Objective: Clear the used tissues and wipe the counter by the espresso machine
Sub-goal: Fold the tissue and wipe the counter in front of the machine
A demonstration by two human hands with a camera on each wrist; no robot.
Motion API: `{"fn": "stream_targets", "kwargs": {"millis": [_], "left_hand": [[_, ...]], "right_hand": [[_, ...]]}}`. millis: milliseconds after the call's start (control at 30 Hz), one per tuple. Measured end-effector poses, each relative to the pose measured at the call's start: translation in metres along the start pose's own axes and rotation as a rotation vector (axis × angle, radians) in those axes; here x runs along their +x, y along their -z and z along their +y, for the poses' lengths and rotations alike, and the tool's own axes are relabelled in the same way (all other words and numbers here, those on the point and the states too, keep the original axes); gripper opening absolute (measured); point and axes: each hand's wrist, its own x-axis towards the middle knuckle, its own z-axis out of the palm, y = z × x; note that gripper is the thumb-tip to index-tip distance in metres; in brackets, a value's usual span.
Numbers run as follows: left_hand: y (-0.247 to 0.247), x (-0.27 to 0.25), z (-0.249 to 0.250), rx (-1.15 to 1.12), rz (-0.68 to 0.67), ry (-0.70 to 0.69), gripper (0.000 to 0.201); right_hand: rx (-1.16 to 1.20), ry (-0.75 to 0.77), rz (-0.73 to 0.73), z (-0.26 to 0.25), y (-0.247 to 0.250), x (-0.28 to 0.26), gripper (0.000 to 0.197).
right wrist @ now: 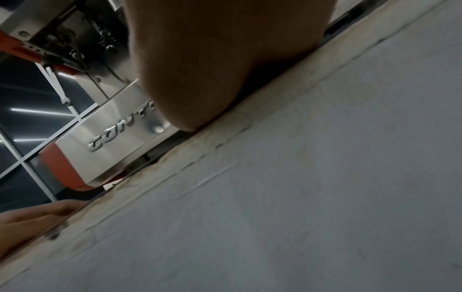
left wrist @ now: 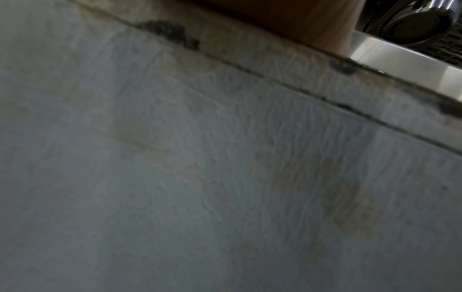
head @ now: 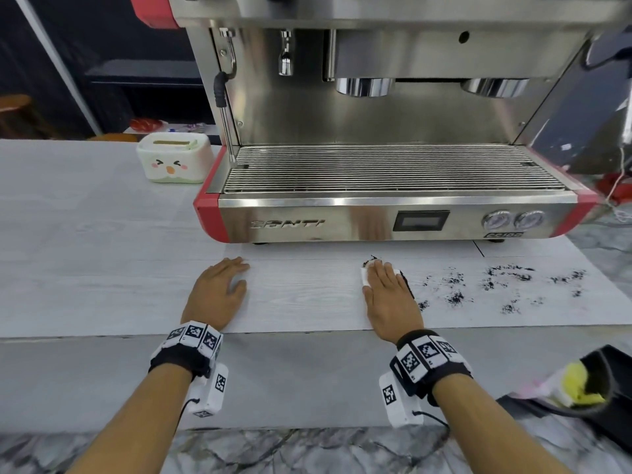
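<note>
My right hand (head: pixel 384 285) lies flat with straight fingers on a white tissue (head: pixel 365 277), pressing it onto the pale counter (head: pixel 301 302) in front of the espresso machine (head: pixel 393 206). A dark ridge of coffee grounds (head: pixel 407 285) sits along the tissue's right edge. More scattered grounds (head: pixel 506 282) dot the counter to the right. My left hand (head: pixel 222 285) rests flat on the counter, fingers relaxed, holding nothing. The right wrist view shows only the heel of my right hand (right wrist: pixel 212 69) against the counter edge; the tissue is hidden there.
A white tissue box with a cartoon face (head: pixel 173 158) stands left of the machine. A black bin (head: pixel 595 388) holding yellow and pink waste sits at the lower right, below the counter edge. The machine's front panel (right wrist: pixel 120 134) is close behind my hands.
</note>
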Motion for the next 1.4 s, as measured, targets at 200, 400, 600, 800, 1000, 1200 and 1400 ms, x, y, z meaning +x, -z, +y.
{"fn": "stream_targets", "kwargs": {"millis": [200, 400, 600, 800, 1000, 1200, 1400], "left_hand": [[0.0, 0.0, 0.0, -0.006, 0.012, 0.01, 0.037], [-0.002, 0.001, -0.003, 0.0, -0.002, 0.014, 0.037], [-0.002, 0.001, -0.003, 0.007, 0.006, 0.009, 0.038], [-0.002, 0.001, -0.004, 0.001, 0.01, 0.005, 0.037], [-0.002, 0.001, -0.003, 0.004, 0.007, 0.006, 0.037], [-0.001, 0.001, -0.001, -0.006, 0.008, 0.007, 0.037], [-0.001, 0.001, -0.003, -0.017, 0.01, 0.018, 0.038]], "right_hand": [[0.2, 0.083, 0.019, -0.029, 0.006, 0.001, 0.052], [0.031, 0.099, -0.077, -0.051, -0.014, 0.026, 0.057], [-0.014, 0.044, -0.062, -0.032, -0.01, 0.039, 0.062], [-0.016, -0.028, -0.016, -0.006, -0.005, 0.037, 0.058], [0.02, -0.029, 0.045, -0.007, 0.001, 0.032, 0.053], [0.014, 0.098, 0.016, -0.039, -0.002, 0.047, 0.05], [-0.001, 0.021, 0.003, -0.026, -0.013, 0.066, 0.059]]}}
